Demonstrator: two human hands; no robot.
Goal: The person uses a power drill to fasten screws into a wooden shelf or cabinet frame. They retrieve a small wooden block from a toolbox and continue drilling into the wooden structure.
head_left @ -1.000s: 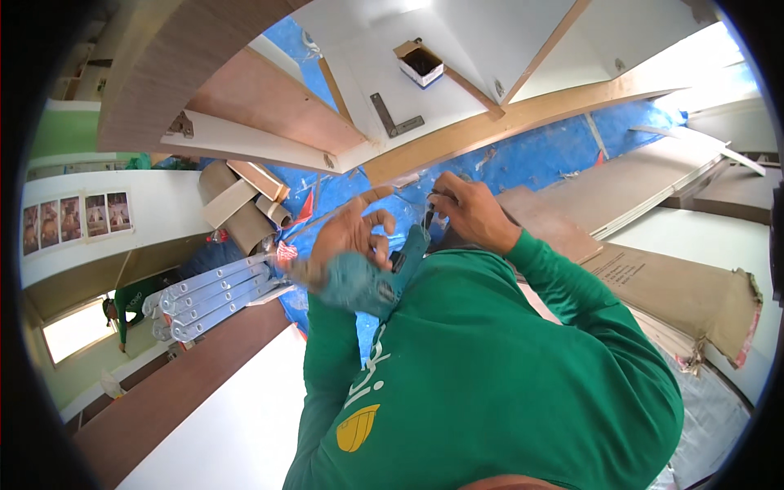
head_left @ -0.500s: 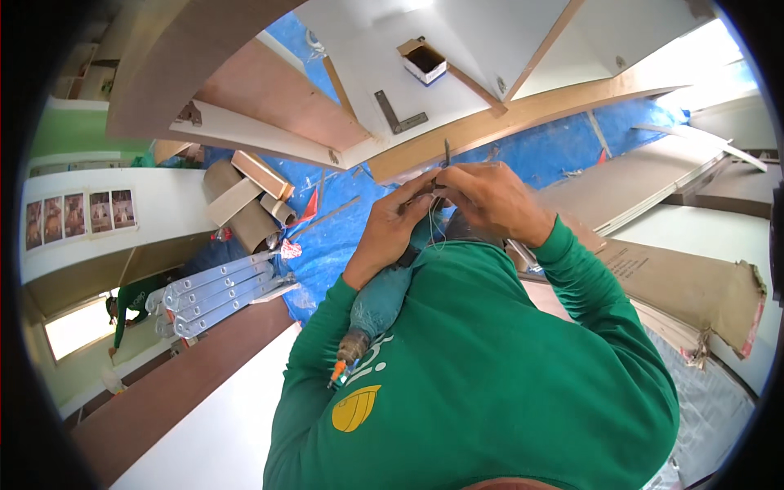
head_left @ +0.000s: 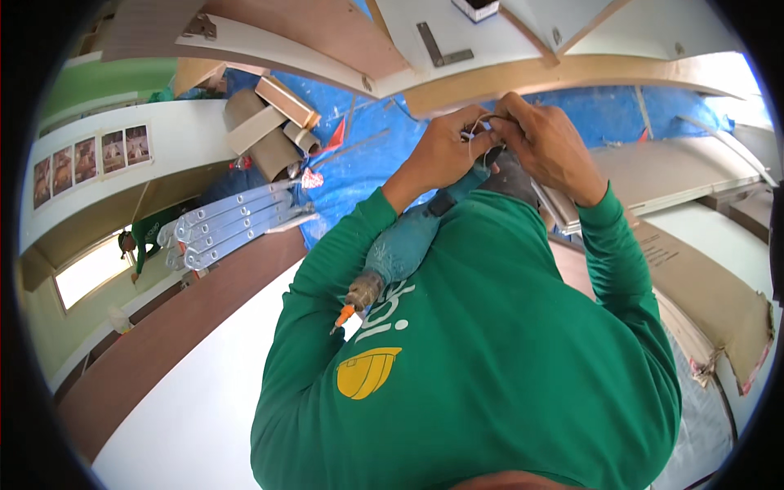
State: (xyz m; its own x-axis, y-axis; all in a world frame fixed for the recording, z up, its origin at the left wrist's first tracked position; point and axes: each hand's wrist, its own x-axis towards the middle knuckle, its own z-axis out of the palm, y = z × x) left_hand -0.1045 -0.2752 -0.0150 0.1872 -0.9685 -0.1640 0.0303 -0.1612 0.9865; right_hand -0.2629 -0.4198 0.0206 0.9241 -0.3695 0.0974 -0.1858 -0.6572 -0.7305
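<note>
Both hands meet in front of the chest. The left hand (head_left: 445,155) and right hand (head_left: 543,143) pinch a thin white cord (head_left: 476,140) between their fingertips, just above the rear of a teal drill (head_left: 404,245). The drill lies tucked against the green shirt (head_left: 490,351), bit pointing down-left. A blue tarp (head_left: 367,163) and folded ladder (head_left: 233,224) lie beyond.

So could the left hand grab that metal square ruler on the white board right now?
Probably not right away: the left hand is busy pinching thin wire with the right hand, and the metal square lies beyond.
</note>
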